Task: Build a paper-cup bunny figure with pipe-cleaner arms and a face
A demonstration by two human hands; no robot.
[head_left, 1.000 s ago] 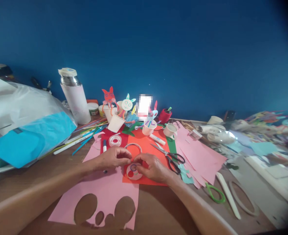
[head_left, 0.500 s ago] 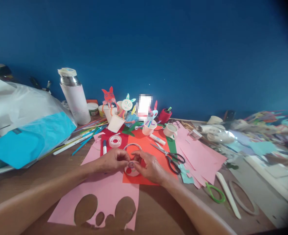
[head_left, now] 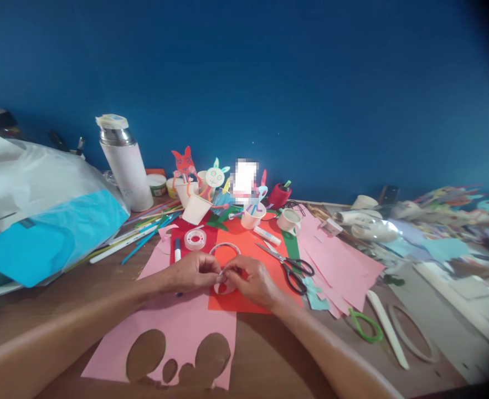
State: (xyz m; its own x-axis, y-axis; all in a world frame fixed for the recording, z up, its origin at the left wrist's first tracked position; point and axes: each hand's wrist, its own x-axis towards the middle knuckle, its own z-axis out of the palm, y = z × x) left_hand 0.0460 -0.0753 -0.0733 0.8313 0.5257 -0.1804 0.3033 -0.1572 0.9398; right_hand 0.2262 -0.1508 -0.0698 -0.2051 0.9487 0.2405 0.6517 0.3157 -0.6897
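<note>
My left hand point(head_left: 198, 271) and my right hand point(head_left: 250, 280) meet over the orange sheet point(head_left: 252, 303), fingers pinched together. Between their fingertips is a small pale piece point(head_left: 221, 273), mostly hidden, whose kind I cannot make out. Just below lies a pink round cut-out point(head_left: 218, 288), partly covered by the fingers. Behind the hands shows the rim of a pale ring point(head_left: 225, 245). A tape roll point(head_left: 195, 239) and a marker point(head_left: 178, 249) lie beyond my left hand. Black-handled scissors point(head_left: 294, 271) lie open to the right of my right hand, with a glue stick point(head_left: 267, 236) above them.
Paper cups with animal figures point(head_left: 197, 209) stand at the back near a white flask point(head_left: 127, 172). A pink sheet with cut holes point(head_left: 178, 324) lies in front. More pink sheets point(head_left: 335, 260), a mug point(head_left: 289, 221) and a green coil point(head_left: 366, 326) are on the right.
My right hand's fingers have closed in against the left fingertips and turned slightly. The small round outline seen between them earlier is now mostly covered.
</note>
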